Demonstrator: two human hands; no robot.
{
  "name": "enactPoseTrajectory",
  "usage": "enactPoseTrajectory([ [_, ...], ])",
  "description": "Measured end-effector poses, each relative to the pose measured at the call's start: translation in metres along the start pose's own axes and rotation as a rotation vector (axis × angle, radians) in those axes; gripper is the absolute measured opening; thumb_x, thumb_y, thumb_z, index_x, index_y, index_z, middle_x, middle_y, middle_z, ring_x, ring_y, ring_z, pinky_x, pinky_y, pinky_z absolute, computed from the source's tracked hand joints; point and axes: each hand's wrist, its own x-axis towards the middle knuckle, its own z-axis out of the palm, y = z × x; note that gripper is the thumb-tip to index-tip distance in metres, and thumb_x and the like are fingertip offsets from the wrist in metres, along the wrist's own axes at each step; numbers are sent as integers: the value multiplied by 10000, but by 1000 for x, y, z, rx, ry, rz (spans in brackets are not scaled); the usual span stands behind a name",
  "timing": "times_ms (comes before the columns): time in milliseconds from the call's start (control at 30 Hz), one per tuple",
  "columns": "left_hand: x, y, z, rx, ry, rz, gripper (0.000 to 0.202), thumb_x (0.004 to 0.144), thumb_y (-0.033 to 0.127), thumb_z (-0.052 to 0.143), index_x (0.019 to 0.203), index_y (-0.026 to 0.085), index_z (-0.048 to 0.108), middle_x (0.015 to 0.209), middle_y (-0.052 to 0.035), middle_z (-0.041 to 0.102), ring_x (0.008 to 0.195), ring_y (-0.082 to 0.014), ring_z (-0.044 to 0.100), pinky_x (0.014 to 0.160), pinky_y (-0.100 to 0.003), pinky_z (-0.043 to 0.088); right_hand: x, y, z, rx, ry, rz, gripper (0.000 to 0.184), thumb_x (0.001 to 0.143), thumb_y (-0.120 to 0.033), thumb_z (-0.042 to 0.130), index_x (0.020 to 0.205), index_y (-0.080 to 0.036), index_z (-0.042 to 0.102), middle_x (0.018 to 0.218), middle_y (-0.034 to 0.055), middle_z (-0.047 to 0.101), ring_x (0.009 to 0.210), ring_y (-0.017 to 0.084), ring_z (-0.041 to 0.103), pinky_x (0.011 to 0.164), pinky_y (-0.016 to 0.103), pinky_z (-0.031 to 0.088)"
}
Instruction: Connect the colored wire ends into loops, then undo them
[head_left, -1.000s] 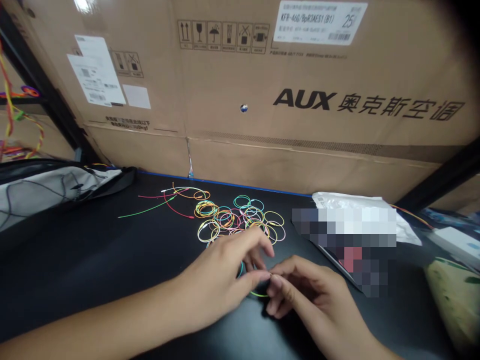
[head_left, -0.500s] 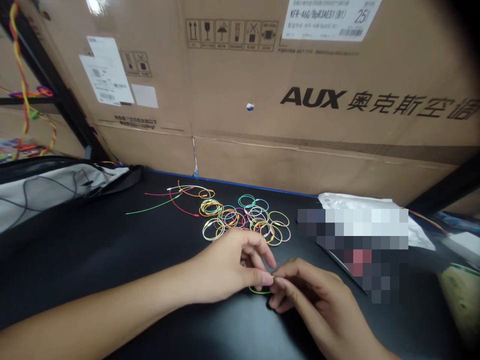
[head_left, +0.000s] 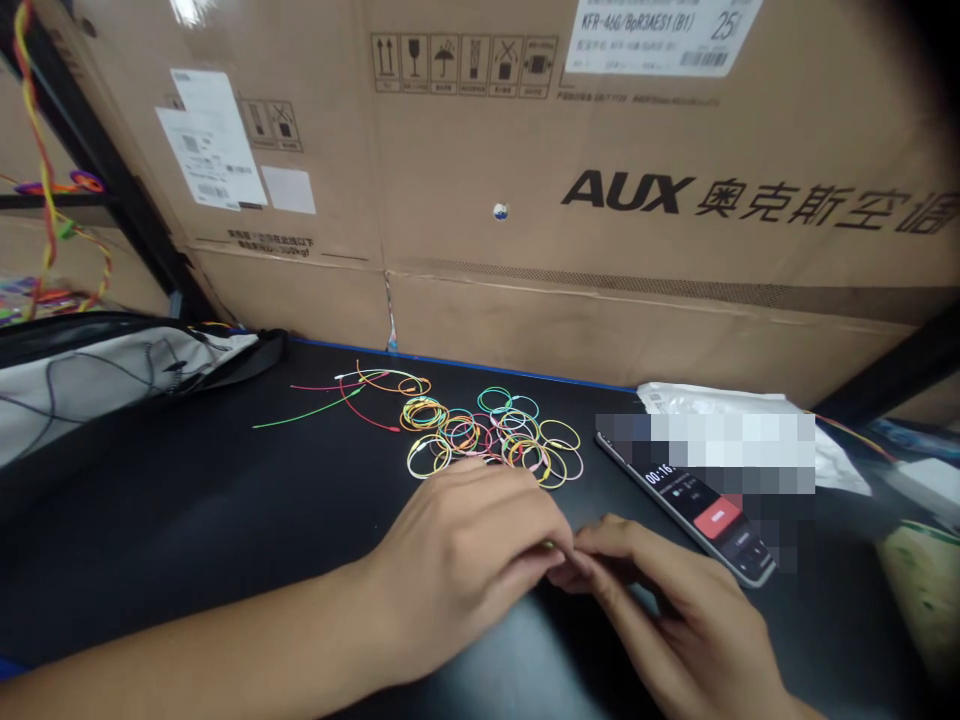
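Observation:
My left hand (head_left: 469, 545) and my right hand (head_left: 675, 610) meet fingertip to fingertip low over the black table (head_left: 225, 500). Both pinch a thin yellow-green wire (head_left: 551, 546), almost all of it hidden by the fingers. Just beyond the hands lies a pile of coloured wire rings (head_left: 491, 435) in yellow, orange, teal and pink. Left of the pile lie a few straight coloured wires (head_left: 330, 400), green, red and orange.
A phone (head_left: 694, 500) showing a timer lies right of the rings, with a white plastic bag (head_left: 750, 420) behind it. A grey and black bag (head_left: 112, 375) sits at the left. A large cardboard box (head_left: 525, 200) walls off the back of the table.
My left hand has closed over the yellow-green loop, which now hardly shows. The pinch point has stayed in place. The phone screen is now visible.

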Motion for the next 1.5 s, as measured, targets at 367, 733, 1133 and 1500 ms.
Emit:
enactPoseTrajectory([
  [367,12,1,-5,-651,-161,-629,255,759,99,835,791,173,593,736,44,659,692,-99,603,674,-221,456,8,-8,-4,-86,-15,-143,272,902,20,575,1055,-196,638,930,55,735,852,150,732,783,188,593],
  [733,-2,-2,-2,21,-102,135,137,989,47,534,1038,139,624,888,-34,656,775,-125,559,704,-248,450,4,-5,4,273,3,210,145,1009,-174,593,948,-245,703,740,-8,737,644,136,732,626,195,606],
  [1133,12,-16,-8,-892,-307,-699,319,808,240,818,877,189,511,732,28,647,632,-116,628,643,-257,484,2,-10,5,365,-5,259,166,1019,-185,589,995,-243,743,818,25,754,700,162,766,664,236,651],
  [1500,-2,-10,3,50,-77,2,149,962,51,546,901,179,592,821,-1,619,758,-137,525,713,-287,423,4,4,16,745,30,669,223,930,-400,755,880,-184,777,709,30,764,607,165,775,575,223,658],
])
